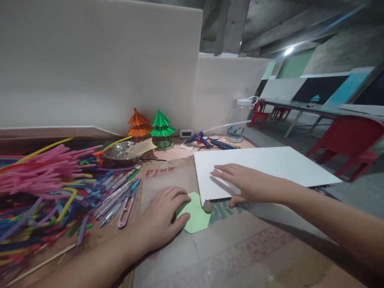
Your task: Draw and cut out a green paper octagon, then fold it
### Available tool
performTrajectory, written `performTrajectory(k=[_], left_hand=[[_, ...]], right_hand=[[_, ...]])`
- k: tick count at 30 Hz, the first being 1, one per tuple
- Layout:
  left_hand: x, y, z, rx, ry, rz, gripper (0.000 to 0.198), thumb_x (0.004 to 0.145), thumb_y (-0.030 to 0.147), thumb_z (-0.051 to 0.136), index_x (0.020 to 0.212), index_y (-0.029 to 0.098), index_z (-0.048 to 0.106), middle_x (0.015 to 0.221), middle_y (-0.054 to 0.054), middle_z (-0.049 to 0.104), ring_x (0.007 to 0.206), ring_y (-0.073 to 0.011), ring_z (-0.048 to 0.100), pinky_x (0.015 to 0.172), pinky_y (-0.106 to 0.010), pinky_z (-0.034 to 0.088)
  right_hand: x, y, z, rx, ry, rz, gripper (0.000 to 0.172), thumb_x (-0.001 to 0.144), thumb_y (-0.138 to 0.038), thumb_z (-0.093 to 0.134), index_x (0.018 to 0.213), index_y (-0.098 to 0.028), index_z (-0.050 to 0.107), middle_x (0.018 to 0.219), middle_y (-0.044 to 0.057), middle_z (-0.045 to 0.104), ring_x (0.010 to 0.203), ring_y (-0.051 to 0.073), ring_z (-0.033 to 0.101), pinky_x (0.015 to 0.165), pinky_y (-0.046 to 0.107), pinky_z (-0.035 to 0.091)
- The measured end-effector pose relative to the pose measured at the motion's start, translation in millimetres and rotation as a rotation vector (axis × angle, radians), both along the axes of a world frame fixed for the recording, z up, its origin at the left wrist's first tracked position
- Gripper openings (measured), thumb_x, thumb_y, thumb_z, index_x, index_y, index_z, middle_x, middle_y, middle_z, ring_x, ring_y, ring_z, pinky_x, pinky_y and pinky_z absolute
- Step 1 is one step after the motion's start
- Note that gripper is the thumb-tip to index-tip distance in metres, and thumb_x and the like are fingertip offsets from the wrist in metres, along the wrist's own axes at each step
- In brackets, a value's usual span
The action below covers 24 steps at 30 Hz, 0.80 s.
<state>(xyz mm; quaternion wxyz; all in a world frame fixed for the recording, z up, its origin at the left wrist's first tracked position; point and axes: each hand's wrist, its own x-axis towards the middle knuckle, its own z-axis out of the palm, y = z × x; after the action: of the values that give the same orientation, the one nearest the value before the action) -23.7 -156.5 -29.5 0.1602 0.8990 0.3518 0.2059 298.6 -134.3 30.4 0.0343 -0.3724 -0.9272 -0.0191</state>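
A light green paper piece [194, 214] with several straight edges lies on a printed cardboard sheet [228, 252]. My left hand [169, 212] is at its left side, thumb and fingers apart, the fingertips over or touching its edge. My right hand [240, 182] rests on a white board [270, 162] with the fingers stretched out; its thumb hangs near the board's front edge. A small grey-brown lump [207, 206] sits at the board's front left corner, beside the green paper. Neither hand is closed around anything.
Pipe cleaners [48, 172] in many colours heap up on the left, with pens [120, 200] and a pink cutter [126, 210] alongside. Behind stand a metal bowl [123, 150], orange [138, 122] and green [162, 128] small towers, a glue gun [201, 139] and a bottle [238, 120].
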Motion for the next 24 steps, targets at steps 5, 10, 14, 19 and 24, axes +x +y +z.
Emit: performTrajectory(k=[5,10,14,19,24], left_hand=[[-0.5,1.5,-1.2,-0.001,-0.01,-0.009,0.028,0.098,0.027,0.057,0.123,0.02,0.064,0.128,-0.011,0.063,0.124,-0.0292,0.056,0.109,-0.048,0.047],[-1.7,1.6,-0.3,0.012,-0.016,-0.044,0.029,0.098,0.029,0.057,0.124,0.018,0.065,0.13,-0.012,0.064,0.126,-0.0294,0.056,0.11,-0.05,0.047],[-3.0,2.1,0.2,0.042,-0.015,-0.068,0.034,0.093,0.028,0.061,0.125,0.018,0.067,0.133,-0.013,0.064,0.127,-0.0304,0.057,0.112,-0.051,0.045],[-6.8,8.9,-0.9,0.034,-0.022,-0.11,0.032,0.098,0.025,0.054,0.125,0.018,0.069,0.131,-0.013,0.064,0.127,-0.0289,0.057,0.111,-0.049,0.045],[-9.9,17.4,-0.5,0.049,-0.013,-0.174,0.03,0.103,0.025,0.049,0.123,0.02,0.072,0.129,-0.011,0.066,0.125,-0.0268,0.058,0.11,-0.047,0.044]], right_hand=[[8.3,27.0,-26.3,0.142,-0.014,0.058,0.04,0.105,-0.018,0.043,0.137,-0.02,0.067,0.141,0.016,0.068,0.126,0.028,0.067,0.1,0.044,0.058],[-6.0,44.1,-36.7,0.199,0.148,0.027,0.036,0.105,-0.026,0.047,0.13,-0.013,0.07,0.137,0.021,0.068,0.122,0.03,0.068,0.099,0.047,0.058],[-29.0,16.7,-20.4,0.035,0.291,0.146,0.035,0.106,-0.031,0.05,0.13,-0.014,0.068,0.126,0.018,0.07,0.117,0.026,0.067,0.099,0.043,0.056],[-45.5,-15.2,-9.3,-0.288,0.18,0.224,0.031,0.104,-0.031,0.055,0.129,-0.017,0.068,0.124,0.013,0.064,0.099,0.02,0.068,0.088,0.033,0.053],[-47.6,-12.3,-18.9,-0.362,0.238,0.085,0.011,0.097,-0.02,0.064,0.107,-0.018,0.067,0.109,0.009,0.069,0.093,0.019,0.067,0.08,0.029,0.049]])
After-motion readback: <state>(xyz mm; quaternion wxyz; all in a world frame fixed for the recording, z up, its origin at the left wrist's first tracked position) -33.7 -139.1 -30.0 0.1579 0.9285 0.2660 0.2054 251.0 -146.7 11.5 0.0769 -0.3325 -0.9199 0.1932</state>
